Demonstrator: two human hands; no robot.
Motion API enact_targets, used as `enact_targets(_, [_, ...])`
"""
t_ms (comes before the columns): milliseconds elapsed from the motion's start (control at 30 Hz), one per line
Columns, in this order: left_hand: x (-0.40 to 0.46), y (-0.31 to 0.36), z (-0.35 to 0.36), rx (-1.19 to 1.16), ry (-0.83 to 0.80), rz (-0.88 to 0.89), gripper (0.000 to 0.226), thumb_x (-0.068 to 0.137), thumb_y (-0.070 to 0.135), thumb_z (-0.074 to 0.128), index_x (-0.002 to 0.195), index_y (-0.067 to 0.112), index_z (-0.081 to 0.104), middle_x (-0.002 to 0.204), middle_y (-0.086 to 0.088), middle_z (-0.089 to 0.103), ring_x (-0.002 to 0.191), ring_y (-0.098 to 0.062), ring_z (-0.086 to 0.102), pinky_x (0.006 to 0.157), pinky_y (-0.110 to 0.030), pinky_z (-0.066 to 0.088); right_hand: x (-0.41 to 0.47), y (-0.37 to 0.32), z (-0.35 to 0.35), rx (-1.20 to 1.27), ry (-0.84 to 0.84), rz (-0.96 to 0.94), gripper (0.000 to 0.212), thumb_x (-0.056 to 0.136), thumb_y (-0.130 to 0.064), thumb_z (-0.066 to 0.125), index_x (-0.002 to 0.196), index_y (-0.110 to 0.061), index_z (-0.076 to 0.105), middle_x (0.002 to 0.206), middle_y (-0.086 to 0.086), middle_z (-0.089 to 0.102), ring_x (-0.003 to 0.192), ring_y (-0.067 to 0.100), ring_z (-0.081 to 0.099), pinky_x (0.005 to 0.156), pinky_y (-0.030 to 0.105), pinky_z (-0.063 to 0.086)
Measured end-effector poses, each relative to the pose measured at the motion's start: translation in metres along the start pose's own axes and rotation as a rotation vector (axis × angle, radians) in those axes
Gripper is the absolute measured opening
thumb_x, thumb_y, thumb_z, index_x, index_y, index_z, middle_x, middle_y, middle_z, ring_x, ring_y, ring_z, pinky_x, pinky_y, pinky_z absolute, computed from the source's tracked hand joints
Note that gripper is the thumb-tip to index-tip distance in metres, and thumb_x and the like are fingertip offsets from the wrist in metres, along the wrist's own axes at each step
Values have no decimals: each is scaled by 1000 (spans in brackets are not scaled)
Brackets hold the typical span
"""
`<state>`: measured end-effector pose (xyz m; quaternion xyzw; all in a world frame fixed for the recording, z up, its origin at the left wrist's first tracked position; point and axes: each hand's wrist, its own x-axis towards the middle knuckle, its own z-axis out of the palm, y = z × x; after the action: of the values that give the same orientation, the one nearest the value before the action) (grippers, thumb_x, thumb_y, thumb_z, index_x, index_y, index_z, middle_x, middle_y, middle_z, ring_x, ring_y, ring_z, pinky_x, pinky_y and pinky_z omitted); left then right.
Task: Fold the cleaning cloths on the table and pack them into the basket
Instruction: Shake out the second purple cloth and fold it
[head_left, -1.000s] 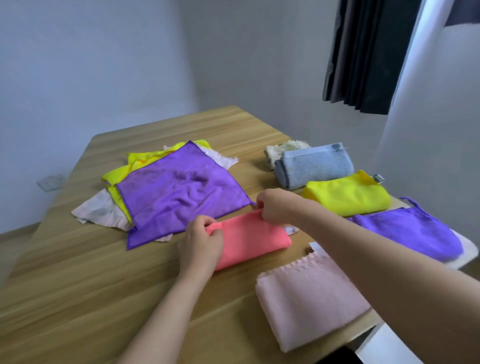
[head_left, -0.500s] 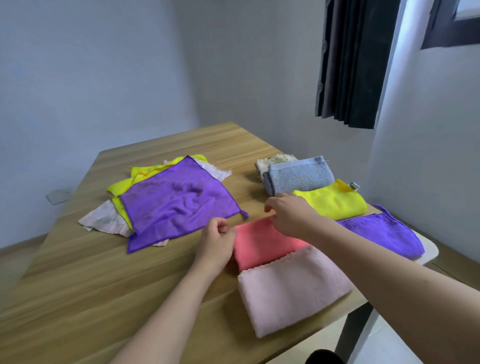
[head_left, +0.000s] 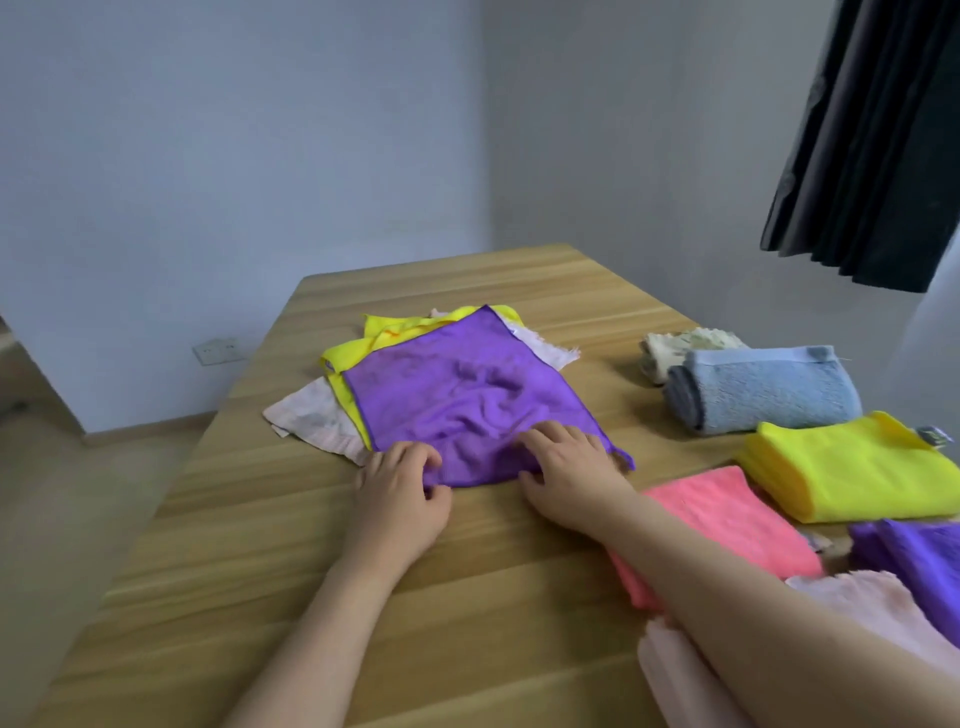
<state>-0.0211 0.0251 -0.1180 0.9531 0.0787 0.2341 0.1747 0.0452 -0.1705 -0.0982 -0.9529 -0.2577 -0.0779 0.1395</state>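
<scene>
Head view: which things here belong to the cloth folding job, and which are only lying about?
Job:
- unfolded purple cloth, gripped by left hand and right hand
- yellow cloth underneath
- folded pink cloth
- folded blue towel

Lying about:
- dark curtain
- wall socket

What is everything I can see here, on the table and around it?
unfolded purple cloth: 1, purple, top of the loose pile at mid-table
unfolded yellow cloth: 1, yellow, under the purple one
pale pink cloths: number unclear, bottom of the pile
folded cream cloth: 1, far right
folded blue towel: 1, grey-blue, in front of the cream one
folded yellow cloth: 1, right edge
folded coral cloth: 1, near right, partly under the right forearm
folded purple cloth: 1, right edge
folded light pink cloth: 1, nearest right corner
table: 1, light wood
curtain: 1, dark, upper right
wall socket: 1, white, left wall
basket: none in view
left hand: fingers pinch the purple cloth's near edge
right hand: fingers grip the same edge
</scene>
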Motion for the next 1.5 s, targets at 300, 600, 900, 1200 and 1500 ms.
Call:
enact_targets(300, [8, -10, 19, 82, 77, 102, 14, 75, 39, 61, 87, 31, 60, 93, 11, 57, 92, -23, 51, 86, -38, 37, 7, 11, 10, 113, -12, 193, 42, 80, -39, 55, 122, -36, 54, 131, -8, 45, 127, 21, 35, 105, 35, 24])
enact_targets(600, [11, -9, 24, 161, 131, 188, 14, 87, 34, 47, 81, 25, 56, 82, 6, 58, 77, -26, 55, 74, -41, 45, 6, 8, 17, 17, 11, 109, 36, 81, -58, 56, 110, -36, 55, 118, -8, 48, 117, 22, 41, 98, 36, 31])
enact_targets(900, [58, 38, -65, -462, 194, -90, 18, 98, 27, 45, 85, 19, 53, 75, 5, 57, 74, -22, 55, 65, -35, 42, 26, 0, -59, 133, 164, 87, 16, 89, -23, 51, 99, -19, 63, 97, 5, 68, 90, 30, 62, 70, 34, 44])
enact_targets(1200, [90, 90, -221, -734, -232, -174, 16, 66, 7, 61, 82, 12, 62, 74, -8, 58, 66, -20, 50, 60, -27, 42, 19, 2, -221, 397, 383, 126, 17, 88, -12, 56, 78, -18, 68, 65, -5, 64, 66, 16, 60, 56, 21, 43])
enact_targets(1500, [53, 167, -307, -497, -33, 151, 14, 85, 26, 67, 84, 11, 68, 92, -15, 71, 75, -22, 62, 80, -37, 52, -57, -59, -242, 609, -28, -101, 62, 59, -79, 65, 98, -31, 67, 99, -13, 67, 92, 6, 62, 83, 26, 49])
